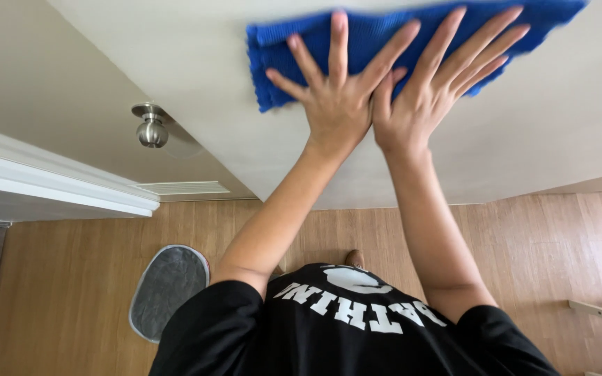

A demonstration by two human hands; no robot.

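Wiping underway: I press my left hand (pixel 336 104) and right hand (pixel 432 94), fingers spread flat, on blue cloth (pixel 377 42) against white door (pixel 524 139); finished share unclear.

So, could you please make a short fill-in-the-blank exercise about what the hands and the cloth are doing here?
1. Both hands press a ____ cloth flat against the white door.
2. The left hand and right hand lie side by side with fingers ____.
3. The round metal ____ is left of the cloth.

Missing words: blue; spread; doorknob

Both hands (pixel 377 90) flat, blue cloth (pixel 357 35), door (pixel 524 139)
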